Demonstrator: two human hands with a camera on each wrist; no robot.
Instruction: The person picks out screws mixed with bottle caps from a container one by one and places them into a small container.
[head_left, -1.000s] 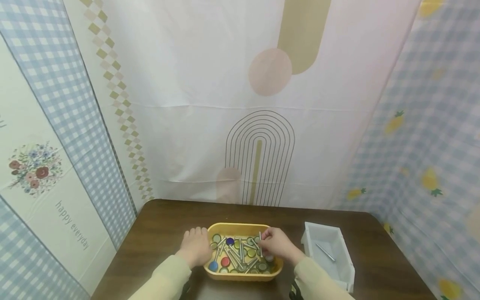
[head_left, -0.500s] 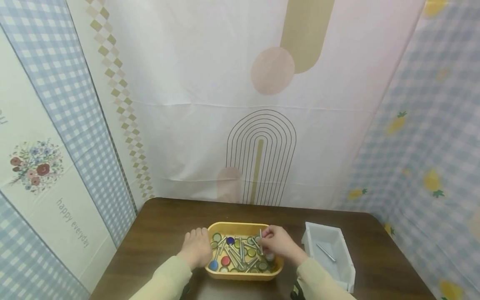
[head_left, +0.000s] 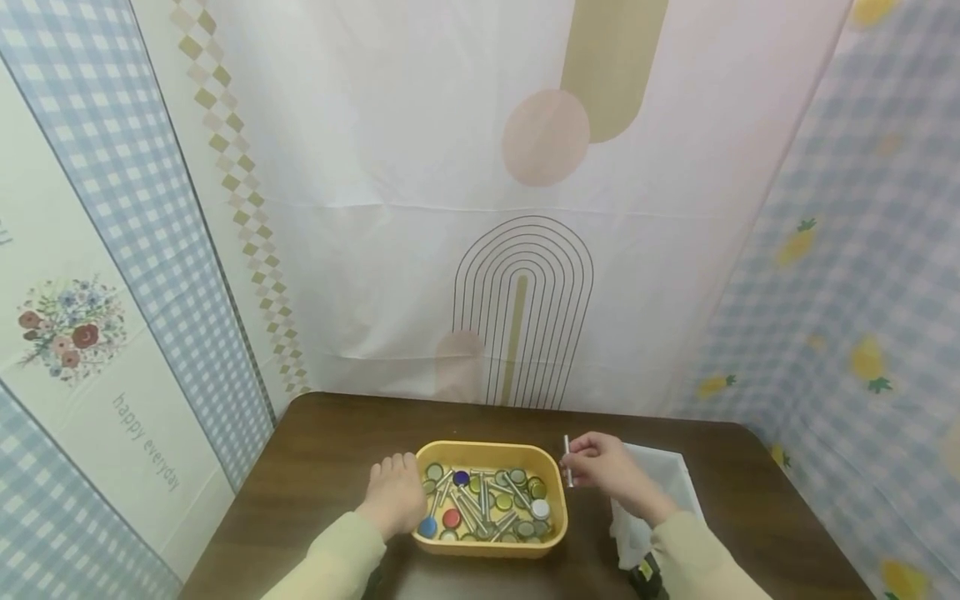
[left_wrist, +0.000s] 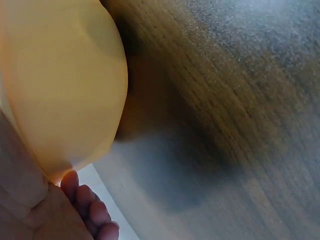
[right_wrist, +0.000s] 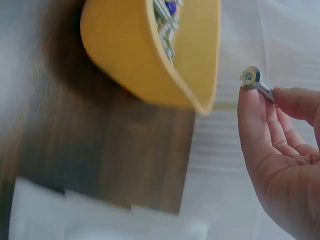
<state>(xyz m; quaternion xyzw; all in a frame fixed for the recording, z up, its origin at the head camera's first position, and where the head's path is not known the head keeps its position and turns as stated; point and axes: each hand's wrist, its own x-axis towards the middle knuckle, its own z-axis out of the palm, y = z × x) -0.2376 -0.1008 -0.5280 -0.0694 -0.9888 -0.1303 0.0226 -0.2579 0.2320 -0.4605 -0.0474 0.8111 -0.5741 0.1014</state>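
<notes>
My right hand [head_left: 606, 468] pinches a silver bolt [right_wrist: 252, 80] between thumb and fingers, its hex-socket head facing the right wrist camera. In the head view this bolt stands upright just past the right rim of the yellow tub [head_left: 487, 455]. At the tub's left end, my left hand [head_left: 397, 493] grips the rim; its fingertips [left_wrist: 99, 212] curl against the outside in the left wrist view. Inside the tub lie several more bolts [head_left: 469, 505] mixed with round caps, among them a red cap [head_left: 451, 517] and a white cap [head_left: 540, 509].
A white bin [head_left: 678, 473] stands on the right of the brown table [head_left: 337, 442], partly hidden by my right forearm. Behind the table hangs a patterned cloth [head_left: 375, 292]. Checked cloth [head_left: 795, 333] hangs at the right side.
My right hand has lifted the bolt out of the tub and moved right, toward the white bin. My left hand has stayed at the tub's left rim.
</notes>
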